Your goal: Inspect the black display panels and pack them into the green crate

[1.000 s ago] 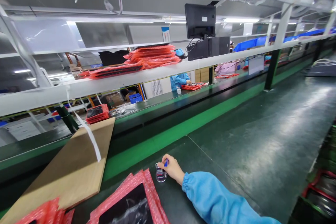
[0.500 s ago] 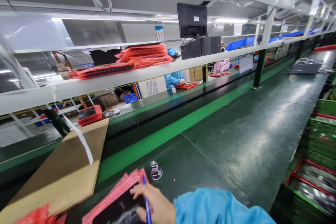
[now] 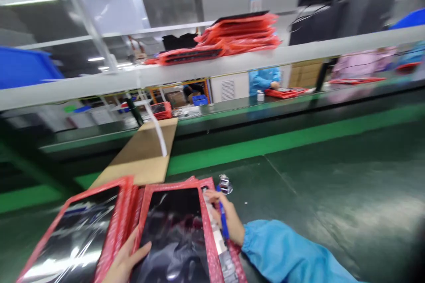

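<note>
My right hand [image 3: 226,219], in a light blue sleeve, rests on the right edge of a dark glossy panel in red bubble wrap [image 3: 175,230] and grips a blue pen [image 3: 223,221]. My left hand [image 3: 124,261] holds the same panel at its lower left edge, thumb lying on the dark surface. A second red-wrapped panel [image 3: 73,234] lies just to the left. A small clear round object [image 3: 225,184] sits on the dark green bench just beyond my right hand.
A brown cardboard sheet [image 3: 146,152] leans over the green conveyor edge [image 3: 282,143] ahead. Stacks of red-wrapped panels [image 3: 239,35] lie on the grey upper shelf. A person in a blue smock [image 3: 264,79] works across the line. A blue bin [image 3: 23,68] sits at far left.
My view has swung down and left. My right hand left the small clear object and came onto the wrapped panel with the pen. My left hand has come into view on the panel.
</note>
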A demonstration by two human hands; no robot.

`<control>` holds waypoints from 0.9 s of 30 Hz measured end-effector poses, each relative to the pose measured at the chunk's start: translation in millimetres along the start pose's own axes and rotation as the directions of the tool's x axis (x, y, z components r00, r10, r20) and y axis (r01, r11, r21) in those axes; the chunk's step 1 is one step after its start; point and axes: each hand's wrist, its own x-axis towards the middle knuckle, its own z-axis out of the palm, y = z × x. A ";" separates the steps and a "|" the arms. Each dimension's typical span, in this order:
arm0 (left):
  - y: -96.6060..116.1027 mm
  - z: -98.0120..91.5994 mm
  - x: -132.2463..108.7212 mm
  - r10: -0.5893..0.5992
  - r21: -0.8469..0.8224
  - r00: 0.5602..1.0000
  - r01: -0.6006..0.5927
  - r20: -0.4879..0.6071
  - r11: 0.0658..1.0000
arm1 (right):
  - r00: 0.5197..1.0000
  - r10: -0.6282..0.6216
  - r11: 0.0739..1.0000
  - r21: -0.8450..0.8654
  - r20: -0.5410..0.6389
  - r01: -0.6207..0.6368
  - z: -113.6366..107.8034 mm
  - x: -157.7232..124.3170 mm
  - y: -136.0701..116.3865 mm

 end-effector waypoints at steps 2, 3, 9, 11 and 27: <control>16.0 -30.8 2.1 -0.001 -0.085 0.998 -0.004 -0.057 0.996 | 0.999 0.036 0.998 0.044 -0.008 -0.035 -2.5 2.8 3.9; 25.4 -48.0 1.6 -0.005 -0.128 0.998 -0.003 -0.067 0.992 | 0.999 0.053 0.997 0.063 -0.010 -0.053 -3.2 4.2 6.1; 59.8 -141.1 5.0 0.036 -0.271 0.996 -0.059 -0.086 0.961 | 0.992 0.127 0.982 0.138 0.017 -0.128 -2.3 6.4 16.1; 53.6 -161.8 13.8 0.034 -0.278 0.997 -0.050 -0.064 0.959 | 0.989 0.144 0.979 0.147 0.018 -0.145 -1.0 6.1 15.8; 43.7 -147.6 38.8 0.415 0.121 0.820 -0.402 -0.394 0.908 | 0.884 0.364 0.912 0.081 0.293 -0.403 -0.3 -23.1 -31.9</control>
